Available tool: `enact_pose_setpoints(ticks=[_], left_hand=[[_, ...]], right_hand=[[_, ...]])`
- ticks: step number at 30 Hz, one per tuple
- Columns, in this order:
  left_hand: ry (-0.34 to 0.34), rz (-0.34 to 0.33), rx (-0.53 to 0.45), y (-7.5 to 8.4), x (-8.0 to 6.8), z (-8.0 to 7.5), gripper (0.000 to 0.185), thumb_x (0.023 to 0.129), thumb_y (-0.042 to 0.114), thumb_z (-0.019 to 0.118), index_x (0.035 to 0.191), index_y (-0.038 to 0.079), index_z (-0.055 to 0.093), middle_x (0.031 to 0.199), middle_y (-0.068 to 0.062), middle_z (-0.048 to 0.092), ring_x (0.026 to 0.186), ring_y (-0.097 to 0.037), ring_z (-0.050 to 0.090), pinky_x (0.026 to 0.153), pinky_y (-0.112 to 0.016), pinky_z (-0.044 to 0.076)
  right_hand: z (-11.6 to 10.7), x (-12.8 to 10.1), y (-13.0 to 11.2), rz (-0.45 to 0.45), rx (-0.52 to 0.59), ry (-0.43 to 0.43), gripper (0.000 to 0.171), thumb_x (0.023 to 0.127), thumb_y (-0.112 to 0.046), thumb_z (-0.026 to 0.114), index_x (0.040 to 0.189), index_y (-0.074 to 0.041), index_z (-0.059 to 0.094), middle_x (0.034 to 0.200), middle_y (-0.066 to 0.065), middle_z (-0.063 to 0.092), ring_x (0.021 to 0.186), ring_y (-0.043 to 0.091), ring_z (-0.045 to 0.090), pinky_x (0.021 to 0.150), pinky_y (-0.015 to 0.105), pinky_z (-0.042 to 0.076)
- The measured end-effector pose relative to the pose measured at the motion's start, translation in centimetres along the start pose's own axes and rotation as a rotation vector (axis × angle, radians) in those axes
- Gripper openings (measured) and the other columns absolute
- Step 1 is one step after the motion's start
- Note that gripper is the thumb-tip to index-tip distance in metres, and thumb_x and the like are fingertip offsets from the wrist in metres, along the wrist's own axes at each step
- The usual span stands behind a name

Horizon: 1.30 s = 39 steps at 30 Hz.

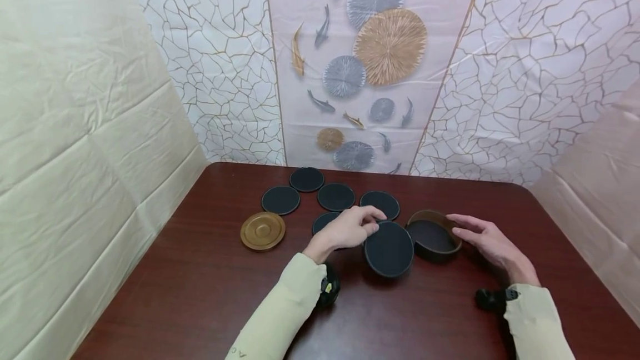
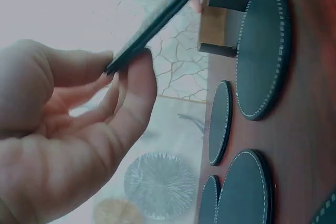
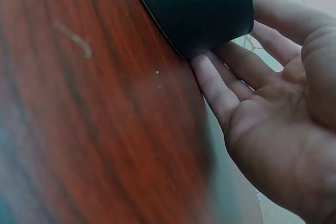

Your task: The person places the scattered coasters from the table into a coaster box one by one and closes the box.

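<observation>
My left hand (image 1: 347, 229) pinches the edge of a round black coaster (image 1: 389, 249) between thumb and fingers. The coaster is raised off the table and tilted; in the left wrist view this coaster (image 2: 157, 22) appears nearly edge-on. Just right of it stands a round, dark-walled coaster holder (image 1: 434, 236) with a tan inside wall and a dark bottom. My right hand (image 1: 487, 240) touches the holder's right side, its fingers fairly straight. In the right wrist view, fingertips (image 3: 202, 66) meet the holder's black outer wall (image 3: 199, 9) low down by the tabletop.
Several black coasters (image 1: 336, 197) with pale stitched rims lie flat behind my left hand, one partly hidden by it. A round brown lid-like disc (image 1: 262, 231) with raised rings lies to their left. Patterned cloth (image 1: 230, 60) hangs behind the dark red wooden table (image 1: 200, 293).
</observation>
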<state>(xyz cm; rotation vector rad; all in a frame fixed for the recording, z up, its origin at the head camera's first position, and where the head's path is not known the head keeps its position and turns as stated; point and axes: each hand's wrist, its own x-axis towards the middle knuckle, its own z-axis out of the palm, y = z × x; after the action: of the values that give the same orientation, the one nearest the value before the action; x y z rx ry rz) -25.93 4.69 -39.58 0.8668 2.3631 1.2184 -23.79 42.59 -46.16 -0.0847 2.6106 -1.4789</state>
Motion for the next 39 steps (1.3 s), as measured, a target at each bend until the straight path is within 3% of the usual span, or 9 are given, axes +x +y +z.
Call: enact_pose_setpoints(ticks=[4, 9, 15, 20, 24, 28, 39], left_hand=[[0.118, -0.062, -0.146, -0.2, 0.9, -0.3, 0.028, 0.103, 0.018, 0.052, 0.13, 0.019, 0.06, 0.1, -0.002, 0.063, 0.064, -0.015, 0.054, 0.06, -0.026, 0.045], [0.262, -0.125, -0.319, -0.1, 2.2, 0.0, 0.027, 0.102, 0.015, 0.053, 0.127, 0.017, 0.062, 0.095, -0.004, 0.061, 0.069, -0.019, 0.057, 0.06, -0.027, 0.047], [0.334, -0.186, -0.533, -0.1, 3.7, 1.7, 0.029, 0.102, 0.012, 0.053, 0.13, 0.012, 0.06, 0.098, -0.005, 0.062, 0.076, -0.018, 0.065, 0.077, -0.041, 0.059], [0.414, -0.232, -0.685, -0.4, 4.8, 3.1, 0.032, 0.101, 0.011, 0.055, 0.132, 0.009, 0.058, 0.104, -0.008, 0.064, 0.082, -0.018, 0.068, 0.073, -0.034, 0.059], [0.464, -0.251, -0.806, -0.8, 5.7, 4.3, 0.032, 0.1, 0.01, 0.056, 0.132, 0.009, 0.058, 0.106, -0.008, 0.064, 0.088, -0.019, 0.069, 0.074, -0.034, 0.059], [0.506, -0.253, -0.866, -0.8, 6.4, 5.4, 0.03, 0.099, 0.009, 0.056, 0.13, 0.01, 0.058, 0.108, -0.008, 0.064, 0.092, -0.02, 0.068, 0.077, -0.036, 0.06], [0.522, -0.247, -0.967, 0.0, 7.1, 7.6, 0.028, 0.098, 0.005, 0.057, 0.125, 0.01, 0.059, 0.103, -0.011, 0.063, 0.088, -0.023, 0.07, 0.077, -0.04, 0.06]], right_hand=[[-0.1, -0.2, -0.1, 0.01, -0.001, -0.011, 0.058, 0.097, -0.038, 0.061, 0.146, -0.012, 0.045, 0.139, 0.004, 0.05, 0.103, -0.001, 0.053, 0.079, 0.024, 0.05], [-0.3, -0.1, 0.0, 0.016, -0.012, -0.025, 0.058, 0.096, -0.038, 0.061, 0.146, -0.014, 0.045, 0.147, 0.011, 0.045, 0.108, -0.007, 0.051, 0.084, 0.021, 0.051], [-0.4, 0.0, 0.3, 0.001, 0.013, -0.05, 0.058, 0.097, -0.035, 0.062, 0.147, -0.014, 0.043, 0.149, 0.012, 0.042, 0.11, -0.012, 0.05, 0.086, 0.019, 0.05], [-0.6, -0.2, 0.3, 0.011, 0.004, -0.065, 0.059, 0.096, -0.036, 0.062, 0.148, -0.014, 0.043, 0.151, 0.015, 0.039, 0.11, -0.011, 0.05, 0.086, 0.02, 0.051], [-0.7, -0.2, 0.3, 0.017, -0.014, -0.064, 0.06, 0.095, -0.038, 0.063, 0.147, -0.015, 0.043, 0.152, 0.018, 0.038, 0.108, -0.012, 0.051, 0.085, 0.02, 0.051], [-0.8, -0.2, 0.4, 0.024, -0.017, -0.073, 0.061, 0.095, -0.037, 0.064, 0.148, -0.014, 0.043, 0.153, 0.02, 0.037, 0.107, -0.012, 0.052, 0.085, 0.02, 0.051], [-0.7, -0.2, 0.3, 0.043, 0.043, -0.097, 0.066, 0.094, -0.034, 0.066, 0.15, -0.012, 0.04, 0.155, 0.021, 0.034, 0.109, -0.013, 0.053, 0.088, 0.019, 0.052]])
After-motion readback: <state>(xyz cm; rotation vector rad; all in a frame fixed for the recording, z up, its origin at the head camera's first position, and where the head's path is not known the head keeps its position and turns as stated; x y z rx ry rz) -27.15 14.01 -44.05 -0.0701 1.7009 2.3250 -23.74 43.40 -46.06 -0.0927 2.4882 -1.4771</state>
